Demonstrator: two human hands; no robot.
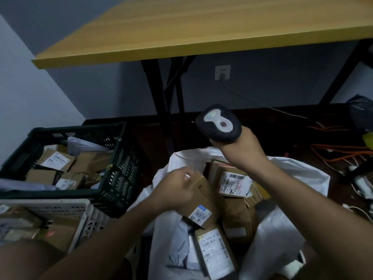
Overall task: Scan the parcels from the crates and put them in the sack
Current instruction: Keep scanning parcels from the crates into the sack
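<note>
A white sack (292, 178) stands open in front of me, filled with several cardboard parcels bearing labels. My left hand (177, 188) is over the sack's left side, fingers curled on a brown cardboard parcel (203, 201) that leans into the sack. My right hand (240, 150) grips a black handheld scanner (219, 123) raised above the sack's far edge. A dark green crate (113, 178) at the left holds several parcels. A white crate (84, 215) nearer to me at the lower left also holds parcels.
A wooden table (181, 33) on black legs (159, 87) stands behind the sack. A wall socket (222, 72) with a cable is under it. Orange and white cables (343, 154) lie on the dark floor at the right, next to a dark bag (361, 114).
</note>
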